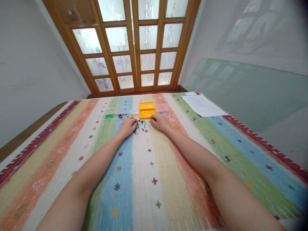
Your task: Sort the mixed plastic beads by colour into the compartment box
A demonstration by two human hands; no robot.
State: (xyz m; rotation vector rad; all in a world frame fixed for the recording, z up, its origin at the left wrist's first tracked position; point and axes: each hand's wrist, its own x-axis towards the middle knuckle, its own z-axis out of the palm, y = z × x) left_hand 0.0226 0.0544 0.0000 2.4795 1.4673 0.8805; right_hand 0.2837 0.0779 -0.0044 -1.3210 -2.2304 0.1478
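My left hand (128, 126) rests at the left side of a scattered pile of small multicoloured pieces (141, 126), its fingers curled together. Whatever may be between those fingertips is too small to make out. To the right of the pile, my right hand (159, 122) is closed in a pinch by the front corner of an open yellow box (147, 105), which has a few light bits in it. Its fingertips hide anything they hold. Beyond my left hand are clear plastic boxes with green pieces (109, 116), dark red pieces (122, 116) and yellow pieces (135, 116). Another clear box (163, 107), with some blue pieces, stands behind my right hand.
A striped, patterned tablecloth (141, 179) covers the table. Printed paper sheets (202, 105) lie at the far right. Behind the table are wooden doors with glass panes (137, 48), and a pale glass panel (250, 93) leans along the right wall.
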